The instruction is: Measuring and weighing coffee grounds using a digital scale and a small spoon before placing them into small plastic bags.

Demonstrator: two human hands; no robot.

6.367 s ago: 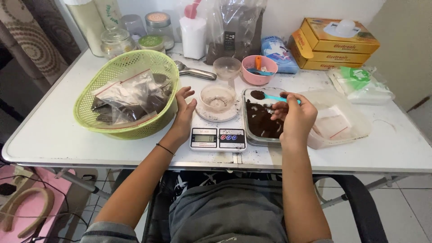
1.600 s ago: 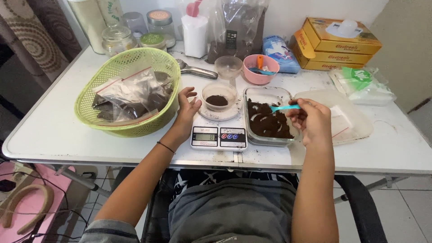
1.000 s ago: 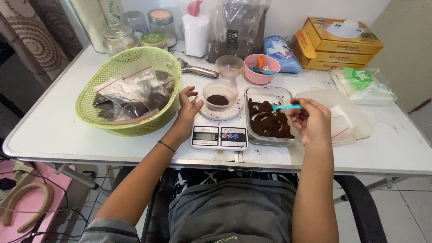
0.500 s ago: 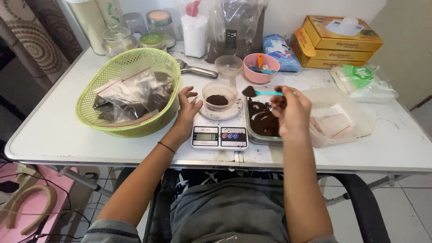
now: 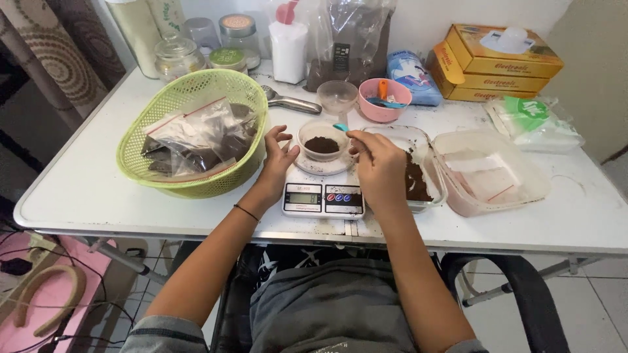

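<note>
Now the right hand (image 5: pixel 379 163) has swung from the tray (image 5: pixel 418 186) of dark powder to the cup (image 5: pixel 322 138) on the scale (image 5: pixel 322 198), so another scoop is arriving for weighing. Its fingers pinch a teal spoon (image 5: pixel 341 127), whose tip sits over the cup's right rim. The left hand (image 5: pixel 278 157), fingers spread, steadies the cup's left side beside a green basket (image 5: pixel 196 131).

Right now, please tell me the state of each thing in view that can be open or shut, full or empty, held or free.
Small clear plastic cup: on the scale, partly filled with brown powder.
Digital kitchen scale: switched on.
Teal plastic spoon: held by right hand over the cup.
Left hand: open, beside the cup.
Green mesh basket: holds filled bags.
Clear rectangular tub: open, nearly empty.
</note>
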